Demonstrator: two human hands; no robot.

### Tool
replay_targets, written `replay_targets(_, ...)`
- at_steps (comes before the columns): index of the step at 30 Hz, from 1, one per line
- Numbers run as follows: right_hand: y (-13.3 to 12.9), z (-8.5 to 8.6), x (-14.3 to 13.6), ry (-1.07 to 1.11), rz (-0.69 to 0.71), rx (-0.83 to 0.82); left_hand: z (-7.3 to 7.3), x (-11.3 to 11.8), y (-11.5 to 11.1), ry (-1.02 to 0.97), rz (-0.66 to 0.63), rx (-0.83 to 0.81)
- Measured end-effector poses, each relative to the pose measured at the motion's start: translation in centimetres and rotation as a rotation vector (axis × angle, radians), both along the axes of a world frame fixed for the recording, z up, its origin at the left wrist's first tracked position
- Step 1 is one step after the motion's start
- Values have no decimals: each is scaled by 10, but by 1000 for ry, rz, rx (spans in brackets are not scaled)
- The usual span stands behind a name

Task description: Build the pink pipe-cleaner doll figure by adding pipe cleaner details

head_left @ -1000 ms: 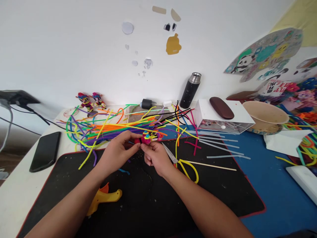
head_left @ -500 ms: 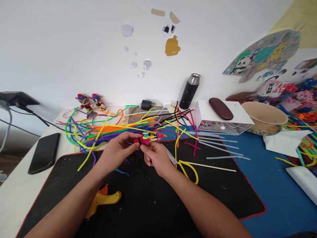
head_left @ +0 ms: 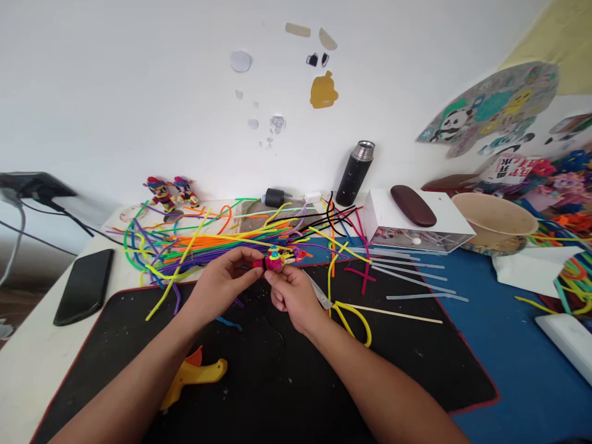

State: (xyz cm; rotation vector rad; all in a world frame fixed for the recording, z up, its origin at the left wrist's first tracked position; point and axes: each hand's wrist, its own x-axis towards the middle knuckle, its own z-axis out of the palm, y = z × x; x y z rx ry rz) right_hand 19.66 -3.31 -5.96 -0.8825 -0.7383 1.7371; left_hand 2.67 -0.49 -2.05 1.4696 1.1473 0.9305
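Note:
Between my two hands lies a small pipe-cleaner figure (head_left: pixel 276 258) in magenta, yellow and blue, held sideways above the black mat (head_left: pixel 296 382). My left hand (head_left: pixel 231 274) pinches its magenta and dark end. My right hand (head_left: pixel 292 293) grips it from below, thumb against its middle. Just right of my right hand rest scissors (head_left: pixel 354 317) with yellow handles, their blades partly hidden by that hand. Behind the hands spreads a loose pile of coloured pipe cleaners (head_left: pixel 194 243). Below my left forearm sits a yellow glue gun (head_left: pixel 198 373) with an orange trigger, partly covered by the arm.
Two similar figures (head_left: pixel 160 194) stand at the wall. A black phone (head_left: pixel 84 287) lies at the left. Farther back are a black flask (head_left: pixel 355 174) and a white box (head_left: pixel 444 209) bearing a brown case (head_left: pixel 413 205). A beige bowl (head_left: pixel 494 213) and glue sticks (head_left: pixel 414 271) are at the right.
Both hands keep hold of the figure, which is turned very slightly. The whole view has shifted a little; nothing else has visibly moved.

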Motion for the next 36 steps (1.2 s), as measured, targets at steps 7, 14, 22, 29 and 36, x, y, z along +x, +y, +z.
replay_targets(7,0,1,1,-21,8,30,4,0,-1,-3,-37,-22)
replay_targets(14,0,-3,1,-161,64,106,22,-8,-1,4,-123,-66)
replay_targets(22,0,3,5,-270,101,144,20,-7,1,-171,-100,-210)
replay_targets(29,0,0,6,-248,95,131,17,-4,-2,-241,-51,-240)
replay_targets(36,1,2,6,-147,64,107,18,0,-4,-313,-24,-225)
